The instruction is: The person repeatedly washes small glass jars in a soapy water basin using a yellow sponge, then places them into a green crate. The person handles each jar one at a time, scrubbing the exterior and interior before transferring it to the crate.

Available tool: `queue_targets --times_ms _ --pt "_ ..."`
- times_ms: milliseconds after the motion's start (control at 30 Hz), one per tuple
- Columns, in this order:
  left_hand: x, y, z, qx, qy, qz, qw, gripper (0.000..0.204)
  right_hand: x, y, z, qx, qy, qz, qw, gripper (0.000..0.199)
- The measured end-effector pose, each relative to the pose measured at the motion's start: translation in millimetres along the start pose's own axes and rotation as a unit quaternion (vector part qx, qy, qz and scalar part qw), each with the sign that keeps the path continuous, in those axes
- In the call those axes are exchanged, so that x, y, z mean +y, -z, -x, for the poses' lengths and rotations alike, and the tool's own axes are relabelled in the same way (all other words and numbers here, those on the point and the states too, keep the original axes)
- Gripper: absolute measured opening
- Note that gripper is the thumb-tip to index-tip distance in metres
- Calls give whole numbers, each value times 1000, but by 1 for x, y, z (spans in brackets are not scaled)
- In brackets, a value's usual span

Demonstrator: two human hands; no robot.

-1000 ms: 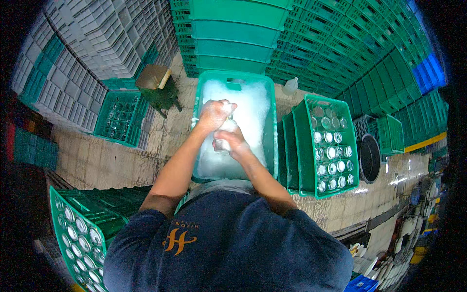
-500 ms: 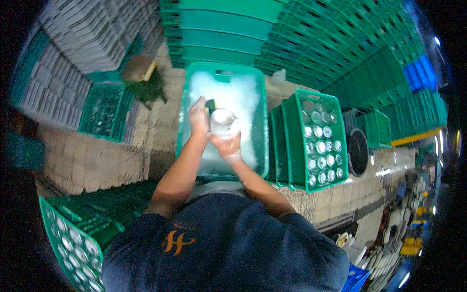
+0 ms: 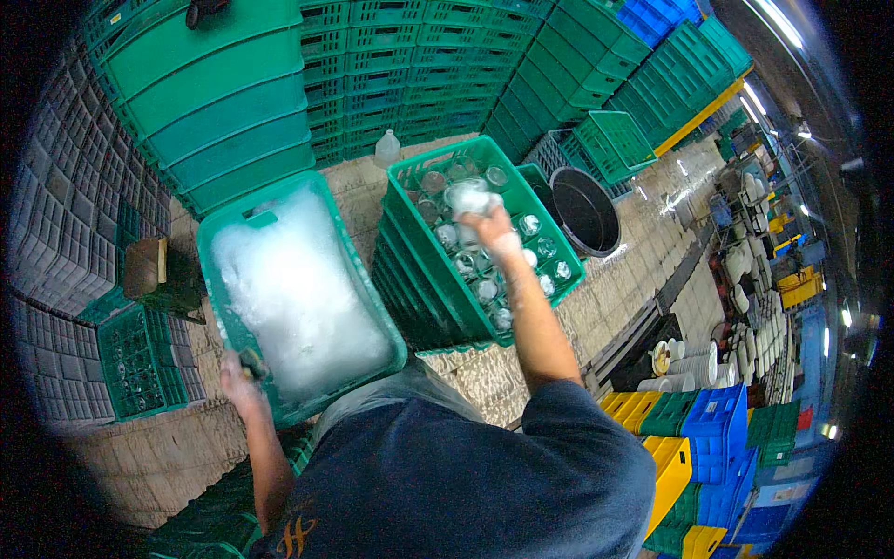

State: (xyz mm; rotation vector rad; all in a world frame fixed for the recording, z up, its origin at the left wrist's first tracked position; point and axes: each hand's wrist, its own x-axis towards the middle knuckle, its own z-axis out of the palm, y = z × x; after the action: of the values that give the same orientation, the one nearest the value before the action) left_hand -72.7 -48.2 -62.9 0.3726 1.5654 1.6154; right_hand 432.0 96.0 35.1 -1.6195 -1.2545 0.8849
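My right hand (image 3: 494, 230) is closed on a foam-covered glass (image 3: 469, 197), held over the far part of a green crate. That green crate (image 3: 570, 282) has rows of soapy glasses, some with foam on them; whether the held glass touches those below is hard to tell. At the near left edge of a green tub (image 3: 212, 270) filled with white suds (image 3: 293, 279), my left hand (image 3: 241, 387) grips a dark scouring sponge (image 3: 252, 364). Its fingers are partly hidden.
A black round bucket (image 3: 585, 212) stands beyond the glass crate, a clear plastic jug (image 3: 387, 149) behind it. Tall green crate stacks (image 3: 209, 93) line the back. A small stool (image 3: 160, 270) is left of the tub. At the right are stacked plates (image 3: 694, 368) and coloured crates (image 3: 717, 433).
My right hand has carried the glass from over the suds rightward to the crate. My left hand has drawn back to the tub's left edge with the sponge. The view has turned right.
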Motion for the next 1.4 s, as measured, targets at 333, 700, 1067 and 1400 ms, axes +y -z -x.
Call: queue_targets --times_ms 333,700,1067,1400 --pt "-54 6 46 37 -139 -143 979 30 44 136 -90 -100 -128 542 825 59" --pt "-55 -1 58 77 -183 -210 957 30 57 114 -128 -168 -83 651 736 33" --pt "-63 1 49 112 -201 -227 946 29 50 7 -94 -209 257 537 776 18" --pt "-54 -6 55 112 -215 -249 938 32 58 -64 -116 -329 195 584 716 27"
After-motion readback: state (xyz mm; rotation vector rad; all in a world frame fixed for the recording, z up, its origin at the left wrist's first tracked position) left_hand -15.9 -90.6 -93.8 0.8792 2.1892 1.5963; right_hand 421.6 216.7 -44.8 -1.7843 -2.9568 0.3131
